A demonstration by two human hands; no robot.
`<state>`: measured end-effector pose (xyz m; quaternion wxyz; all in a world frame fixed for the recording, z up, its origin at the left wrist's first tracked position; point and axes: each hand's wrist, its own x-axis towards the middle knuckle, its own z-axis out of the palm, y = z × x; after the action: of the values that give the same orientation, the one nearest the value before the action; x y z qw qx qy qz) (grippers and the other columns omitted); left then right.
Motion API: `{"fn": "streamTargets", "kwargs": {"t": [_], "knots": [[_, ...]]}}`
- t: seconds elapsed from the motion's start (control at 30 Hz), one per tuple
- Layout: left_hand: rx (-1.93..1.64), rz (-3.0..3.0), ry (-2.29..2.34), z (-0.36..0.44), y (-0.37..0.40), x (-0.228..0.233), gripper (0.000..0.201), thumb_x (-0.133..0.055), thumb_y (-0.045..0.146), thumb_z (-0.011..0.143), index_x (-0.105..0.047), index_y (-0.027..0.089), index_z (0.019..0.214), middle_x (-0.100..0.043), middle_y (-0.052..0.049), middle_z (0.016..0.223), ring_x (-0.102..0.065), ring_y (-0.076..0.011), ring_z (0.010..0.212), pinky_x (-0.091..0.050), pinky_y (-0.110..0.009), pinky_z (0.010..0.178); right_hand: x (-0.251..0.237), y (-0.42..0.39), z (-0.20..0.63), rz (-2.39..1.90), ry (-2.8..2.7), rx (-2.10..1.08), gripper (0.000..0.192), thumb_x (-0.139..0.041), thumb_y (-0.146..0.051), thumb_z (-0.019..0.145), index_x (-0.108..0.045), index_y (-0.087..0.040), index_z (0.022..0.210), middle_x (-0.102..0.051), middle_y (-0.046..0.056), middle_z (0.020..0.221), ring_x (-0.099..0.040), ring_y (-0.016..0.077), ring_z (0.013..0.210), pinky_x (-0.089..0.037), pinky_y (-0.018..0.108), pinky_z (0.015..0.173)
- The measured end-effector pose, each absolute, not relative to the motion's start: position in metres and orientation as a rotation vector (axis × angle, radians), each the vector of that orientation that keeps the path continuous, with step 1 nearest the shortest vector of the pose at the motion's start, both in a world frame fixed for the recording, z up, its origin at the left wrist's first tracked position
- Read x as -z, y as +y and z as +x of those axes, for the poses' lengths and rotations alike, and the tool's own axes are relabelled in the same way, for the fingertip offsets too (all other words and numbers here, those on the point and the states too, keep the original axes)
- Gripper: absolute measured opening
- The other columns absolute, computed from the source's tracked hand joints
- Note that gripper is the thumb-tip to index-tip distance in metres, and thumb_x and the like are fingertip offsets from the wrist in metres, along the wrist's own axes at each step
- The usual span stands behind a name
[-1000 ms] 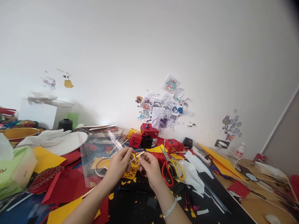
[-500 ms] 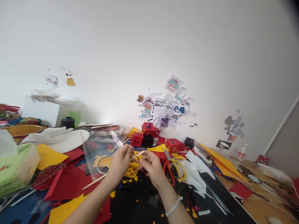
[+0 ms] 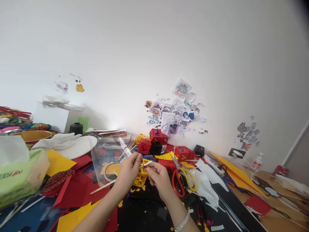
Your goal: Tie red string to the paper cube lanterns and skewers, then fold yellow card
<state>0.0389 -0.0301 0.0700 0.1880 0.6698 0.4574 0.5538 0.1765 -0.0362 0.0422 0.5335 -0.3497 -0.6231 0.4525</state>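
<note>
A thin pale wooden stick (image 3: 102, 187) slants up from the lower left, passes through my left hand (image 3: 128, 172) and comes out toward the right. My left hand is closed around it. At the stick's far end, the fingers of my right hand (image 3: 158, 176) are pinched near its tip. Whether they also hold a thread there is too small to tell. Right behind the hands stands a yellow cut-out paper box (image 3: 140, 180), partly covered by them. To the right lie scissors with red handles (image 3: 178, 185), a pair with yellow handles (image 3: 189, 177) and a spool of red thread (image 3: 167, 164).
Red paper cubes (image 3: 144, 146) and a black cube (image 3: 155, 148) are stacked by the wall. Red sheets (image 3: 77, 193), a white plate (image 3: 82, 146) and a green tissue pack (image 3: 24, 177) crowd the left. Crumpled white tissue (image 3: 205, 187) lies at right. Yellow scraps litter the black mat (image 3: 140, 212).
The whole view has shifted slightly, so everything sits a little further right and lower. My right hand's fingers have closed in on the stick's end; my left hand keeps its hold.
</note>
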Motion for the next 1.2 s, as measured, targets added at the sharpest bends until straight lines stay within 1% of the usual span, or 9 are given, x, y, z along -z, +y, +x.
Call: {"fn": "streamTargets", "kwargs": {"t": [0.07,0.2,0.3,0.43,0.67,0.83,0.97,1.07,1.2], "knots": [[-1.550,1.873,1.270,0.0388,-0.0315,-0.0703,0.031,-0.032,0.042,0.081,-0.041,0.023,0.059,-0.047,0.003,0.056,-0.047,-0.0155,0.057,-0.034,-0.025,0.055,-0.0424,-0.0368,0.1754,-0.834,-1.489,-1.082,0.034,-0.061,-0.046,0.074,-0.065,-0.014,0.087,-0.038,-0.007,0.049,-0.029,0.0039,0.039,-0.024,0.017,0.037],[-1.547,1.863,1.263,0.0387,-0.0331,-0.0709,0.031,-0.033,0.042,0.082,-0.038,0.023,0.058,-0.045,0.004,0.054,-0.045,-0.0153,0.055,-0.032,-0.025,0.053,-0.0420,-0.0371,0.1755,-0.836,-1.515,-1.068,0.036,-0.060,-0.048,0.074,-0.065,-0.014,0.086,-0.035,-0.008,0.047,-0.028,0.0042,0.039,-0.023,0.018,0.037],[-1.551,1.858,1.261,0.0389,-0.0327,-0.0707,0.031,-0.034,0.042,0.082,-0.038,0.023,0.058,-0.045,0.004,0.054,-0.044,-0.0154,0.055,-0.032,-0.025,0.053,-0.0411,-0.0372,0.1765,-0.856,-1.554,-1.035,0.034,-0.058,-0.047,0.076,-0.064,-0.015,0.084,-0.034,-0.008,0.046,-0.028,0.0046,0.038,-0.022,0.018,0.037],[-1.546,1.847,1.262,0.0395,-0.0315,-0.0697,0.029,-0.034,0.041,0.081,-0.039,0.023,0.058,-0.044,0.004,0.054,-0.043,-0.0153,0.055,-0.031,-0.025,0.054,-0.0412,-0.0381,0.1772,-0.856,-1.590,-1.006,0.031,-0.056,-0.045,0.078,-0.063,-0.016,0.087,-0.031,-0.009,0.046,-0.026,0.0048,0.038,-0.020,0.018,0.038],[-1.538,1.822,1.250,0.0427,-0.0332,-0.0694,0.031,-0.035,0.043,0.080,-0.036,0.023,0.056,-0.040,0.005,0.053,-0.041,-0.0144,0.055,-0.030,-0.025,0.052,-0.0464,-0.0413,0.1756,-0.849,-1.647,-0.936,0.026,-0.054,-0.039,0.080,-0.064,-0.017,0.088,-0.032,-0.007,0.051,-0.026,0.0053,0.043,-0.020,0.019,0.041],[-1.478,1.820,1.196,0.0415,-0.0328,-0.0733,0.033,-0.038,0.046,0.077,-0.040,0.022,0.054,-0.041,0.005,0.052,-0.042,-0.0141,0.054,-0.031,-0.024,0.051,-0.0468,-0.0419,0.1754,-0.845,-1.625,-0.917,0.028,-0.055,-0.041,0.079,-0.064,-0.016,0.088,-0.034,-0.007,0.052,-0.026,0.0058,0.044,-0.021,0.020,0.041],[-1.441,1.803,1.142,0.0385,-0.0305,-0.0762,0.034,-0.040,0.046,0.076,-0.041,0.022,0.054,-0.043,0.005,0.052,-0.043,-0.0137,0.053,-0.031,-0.024,0.050,-0.0454,-0.0407,0.1785,-0.855,-1.634,-0.966,0.028,-0.054,-0.040,0.079,-0.063,-0.016,0.090,-0.034,-0.007,0.051,-0.026,0.0057,0.043,-0.020,0.019,0.040],[-1.457,1.762,1.135,0.0381,-0.0288,-0.0747,0.033,-0.040,0.046,0.076,-0.040,0.022,0.054,-0.040,0.005,0.052,-0.041,-0.0132,0.052,-0.030,-0.023,0.048,-0.0466,-0.0406,0.1809,-0.844,-1.676,-0.969,0.025,-0.053,-0.036,0.080,-0.063,-0.016,0.091,-0.034,-0.007,0.051,-0.025,0.0054,0.043,-0.020,0.019,0.041],[-1.476,1.698,1.131,0.0389,-0.0269,-0.0698,0.033,-0.038,0.048,0.077,-0.037,0.023,0.056,-0.033,0.007,0.046,-0.035,-0.0118,0.045,-0.027,-0.023,0.044,-0.0496,-0.0422,0.1819,-0.823,-1.713,-0.960,0.024,-0.050,-0.030,0.081,-0.063,-0.016,0.094,-0.034,-0.007,0.054,-0.026,0.0054,0.044,-0.019,0.019,0.041]]}}
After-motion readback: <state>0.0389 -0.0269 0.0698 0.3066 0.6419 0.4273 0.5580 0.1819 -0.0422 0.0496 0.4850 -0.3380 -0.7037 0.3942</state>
